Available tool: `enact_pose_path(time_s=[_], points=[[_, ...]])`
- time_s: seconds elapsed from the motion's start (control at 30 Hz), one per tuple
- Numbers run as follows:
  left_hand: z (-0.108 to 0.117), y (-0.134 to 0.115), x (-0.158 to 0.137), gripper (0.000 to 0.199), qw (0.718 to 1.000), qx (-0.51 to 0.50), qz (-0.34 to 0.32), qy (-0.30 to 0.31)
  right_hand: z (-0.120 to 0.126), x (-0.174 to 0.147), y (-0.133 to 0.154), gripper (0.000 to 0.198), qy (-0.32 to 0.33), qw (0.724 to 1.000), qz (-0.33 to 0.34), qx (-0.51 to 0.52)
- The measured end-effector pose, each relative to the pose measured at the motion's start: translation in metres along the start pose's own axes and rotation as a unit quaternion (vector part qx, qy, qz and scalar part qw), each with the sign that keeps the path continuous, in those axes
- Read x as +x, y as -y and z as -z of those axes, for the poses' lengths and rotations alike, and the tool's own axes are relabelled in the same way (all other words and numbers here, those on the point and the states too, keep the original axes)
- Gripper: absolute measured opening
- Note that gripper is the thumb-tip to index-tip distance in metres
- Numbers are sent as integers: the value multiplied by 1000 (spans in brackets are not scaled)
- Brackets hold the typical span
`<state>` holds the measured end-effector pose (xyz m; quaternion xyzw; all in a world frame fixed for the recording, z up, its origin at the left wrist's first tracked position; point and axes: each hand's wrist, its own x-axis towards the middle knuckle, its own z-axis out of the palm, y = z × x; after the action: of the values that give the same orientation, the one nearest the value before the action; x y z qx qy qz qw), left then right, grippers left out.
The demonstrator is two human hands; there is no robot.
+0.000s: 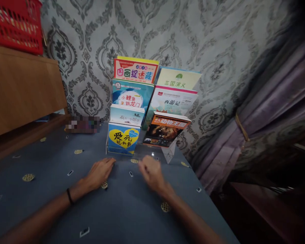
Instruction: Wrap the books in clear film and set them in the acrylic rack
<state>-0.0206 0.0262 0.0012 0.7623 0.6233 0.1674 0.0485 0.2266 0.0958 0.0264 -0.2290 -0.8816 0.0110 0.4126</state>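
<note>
A clear stepped book rack (167,152) stands on the bench (40,189) against the patterned wall, holding two columns of children's books. The lowest book on the left is blue with a yellow heart (123,139); the lowest on the right shows a lion (165,130). Above them rise a white and blue book (127,114), a blue fish book (132,95) and a red and yellow book (135,70) on the left, and a pale book (171,101) and a green and white book (179,78) on the right. The left hand (100,172) lies flat on the blue cloth just before the heart book, fingers stretched out and holding nothing, a dark band on its wrist. The right hand (151,173) is blurred, near the rack's front edge, fingers loosely spread and empty. A wooden cabinet (22,91) with a red basket (15,23) on top stands at the left; a purple curtain (269,112) hangs at the right.
</note>
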Motion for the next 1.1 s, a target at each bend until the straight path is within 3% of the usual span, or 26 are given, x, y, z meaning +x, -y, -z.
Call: enact_pose_path(time_s=[0.13, 0.27, 0.5, 0.77, 1.1], points=[[5, 22, -2, 34, 999, 46, 22, 10, -53, -7, 43, 37, 241, 964, 105, 28], [8, 37, 1, 33, 996, 78, 40, 4, -79, 9, 73, 29, 334, 935, 108, 52], [8, 73, 17, 30, 984, 135, 103, -48, -104, 16, 91, 34, 314, 945, 32, 81], [24, 129, 55, 50, 953, 178, 206, -131, -103, 13, 88, 33, 306, 946, 33, 102], [27, 174, 83, 54, 944, 136, 236, -183, -98, 15, 89, 35, 339, 936, 34, 87]])
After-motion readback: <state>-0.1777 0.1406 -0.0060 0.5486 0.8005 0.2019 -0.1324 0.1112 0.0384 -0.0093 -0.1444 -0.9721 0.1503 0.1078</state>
